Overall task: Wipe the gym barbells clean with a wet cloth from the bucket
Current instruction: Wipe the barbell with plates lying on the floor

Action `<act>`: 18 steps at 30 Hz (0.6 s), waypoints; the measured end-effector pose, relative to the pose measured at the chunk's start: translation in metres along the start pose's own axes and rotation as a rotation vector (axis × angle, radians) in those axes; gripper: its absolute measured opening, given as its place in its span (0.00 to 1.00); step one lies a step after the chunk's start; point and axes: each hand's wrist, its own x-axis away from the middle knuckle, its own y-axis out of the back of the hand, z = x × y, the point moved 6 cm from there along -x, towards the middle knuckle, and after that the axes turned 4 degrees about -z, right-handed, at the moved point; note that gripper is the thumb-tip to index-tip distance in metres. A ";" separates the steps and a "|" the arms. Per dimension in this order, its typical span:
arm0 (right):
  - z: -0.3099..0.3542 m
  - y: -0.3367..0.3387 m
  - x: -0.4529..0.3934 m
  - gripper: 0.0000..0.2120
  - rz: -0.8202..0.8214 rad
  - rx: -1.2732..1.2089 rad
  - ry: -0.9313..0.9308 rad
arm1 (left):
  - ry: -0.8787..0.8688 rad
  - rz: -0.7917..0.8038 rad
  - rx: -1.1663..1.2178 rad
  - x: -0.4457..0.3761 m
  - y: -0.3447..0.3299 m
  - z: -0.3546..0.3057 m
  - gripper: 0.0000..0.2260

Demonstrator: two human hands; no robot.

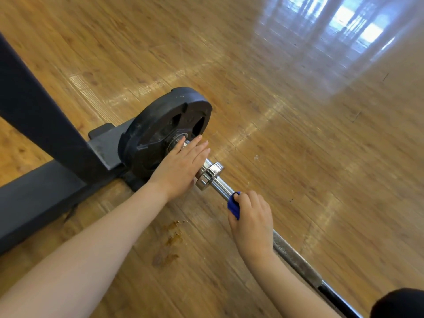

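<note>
Head view, looking down. Left hand point(181, 166) lay flat, fingers straight, on the barbell point(289, 249) sleeve between the black weight plate point(160, 125) and the chrome collar point(210, 174). Right hand point(252, 216), at five o'clock from the collar, curled around the bar and gripped a blue cloth point(234, 205), mostly hidden in the fist. The bar ran off frame toward five o'clock. A dark rack point(46, 134) stood at nine o'clock, cut off. No bucket showed.
</note>
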 end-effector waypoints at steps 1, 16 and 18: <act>0.002 -0.001 -0.001 0.20 -0.007 0.006 -0.028 | 0.012 -0.004 0.002 0.000 -0.001 -0.001 0.33; 0.004 -0.016 -0.006 0.20 0.010 0.015 -0.014 | -0.005 -0.067 -0.070 0.002 -0.003 0.003 0.34; 0.002 -0.012 0.004 0.21 0.014 -0.007 0.007 | -0.005 -0.068 -0.044 0.002 -0.005 0.002 0.34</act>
